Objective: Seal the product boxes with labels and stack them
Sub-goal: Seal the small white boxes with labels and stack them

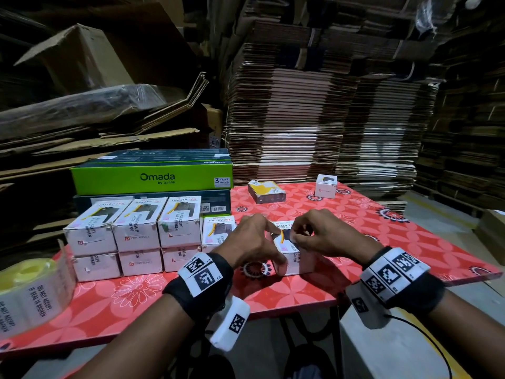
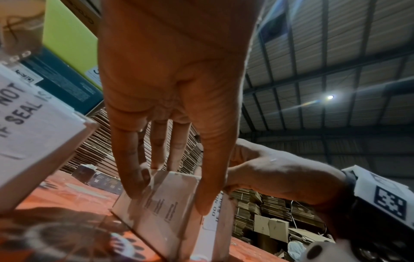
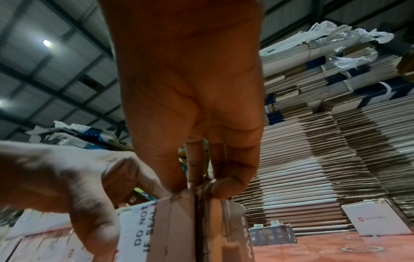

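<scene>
- A small white cardboard product box printed "HALLEY 20K" stands on the red flower-patterned worktop, just right of the stack of like white boxes.
- The left hand grips this box from above, thumb down its near face and fingers curled over the top and far side.
- The right hand pinches at the box's top edge with thumb and curled fingers, where a white seal label reading "DO NOT ACCEPT IF SEAL IS BROKEN" wraps from the top onto the near face.
- The stack sits two boxes high and three across, each box already labelled; one more labelled box stands between the stack and the held box.
- A roll of the same white labels lies left of the stack, at the worktop's near corner.
- Green "Omada" cartons are piled behind the stack.
- Two loose small boxes lie beyond the held box, at the far edge.
</scene>
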